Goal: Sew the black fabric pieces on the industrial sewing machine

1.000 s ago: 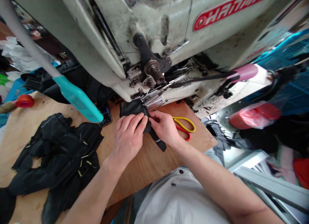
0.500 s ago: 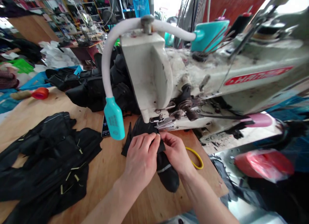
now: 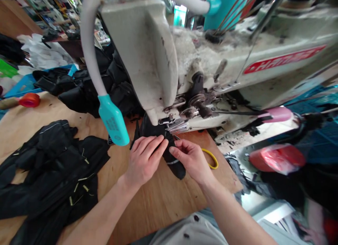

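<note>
A black fabric piece with a thin light stripe lies under the head of a sewing machine. My left hand rests on this fabric, fingers together and pressing it near the needle area. Just right of it, my right hand has its thumb and index finger nearly closed at the fabric's edge; whatever is between the fingertips is too small to make out. The needle itself cannot be made out.
Black garment pieces with yellowish trims spread over the wooden table at left. A turquoise lamp hangs beside the machine head. A yellow ring lies right of my right hand. More black fabric is piled behind.
The view has moved closer to the machine. My left hand lies flatter on the fabric, and my right hand has drawn slightly away from it. The fabric's striped end has shifted and turned.
</note>
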Motion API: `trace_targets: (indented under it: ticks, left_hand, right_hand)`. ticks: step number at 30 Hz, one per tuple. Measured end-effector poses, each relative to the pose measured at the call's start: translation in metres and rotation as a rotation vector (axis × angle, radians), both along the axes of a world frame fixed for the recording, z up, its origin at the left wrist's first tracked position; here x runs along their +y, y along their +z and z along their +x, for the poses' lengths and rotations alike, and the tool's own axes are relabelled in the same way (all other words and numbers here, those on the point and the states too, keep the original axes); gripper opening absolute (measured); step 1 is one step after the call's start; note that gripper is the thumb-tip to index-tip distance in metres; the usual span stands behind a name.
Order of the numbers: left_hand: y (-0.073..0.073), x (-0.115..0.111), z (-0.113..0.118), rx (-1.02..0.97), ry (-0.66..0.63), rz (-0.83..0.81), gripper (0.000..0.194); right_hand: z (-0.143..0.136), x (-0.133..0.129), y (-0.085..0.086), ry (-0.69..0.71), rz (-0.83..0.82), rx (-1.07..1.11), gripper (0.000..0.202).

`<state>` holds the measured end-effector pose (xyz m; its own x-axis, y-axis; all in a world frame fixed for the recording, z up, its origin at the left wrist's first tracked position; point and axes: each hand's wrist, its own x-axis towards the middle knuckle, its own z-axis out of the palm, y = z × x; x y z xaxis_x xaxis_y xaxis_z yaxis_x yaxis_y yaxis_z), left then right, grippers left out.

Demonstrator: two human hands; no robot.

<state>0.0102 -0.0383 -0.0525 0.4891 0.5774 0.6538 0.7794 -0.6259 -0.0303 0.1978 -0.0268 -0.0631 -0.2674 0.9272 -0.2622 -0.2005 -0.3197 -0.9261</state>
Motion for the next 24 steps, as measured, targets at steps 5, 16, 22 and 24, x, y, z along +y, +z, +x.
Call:
trace_targets:
  ticks: [5,16,22,24]
  left_hand:
    - [0.000,0.004,-0.001,-0.004,-0.064,0.020,0.031]
    - [0.003,0.010,-0.006,0.046,-0.127,0.014,0.031]
    - [0.003,0.011,0.002,-0.055,-0.104,0.022,0.029]
    - [0.002,0.011,0.004,-0.079,-0.107,0.022,0.030]
  right_hand:
    - [0.002,-0.008,-0.002,0.037,0.020,0.006,0.037]
    - [0.014,-0.017,-0.005,0.022,0.111,-0.149,0.043]
    - [0.087,-0.041,-0.037,0.032,0.437,-1.146,0.033]
    - [0.101,-0.049,-0.043,0.143,0.485,-1.312,0.043]
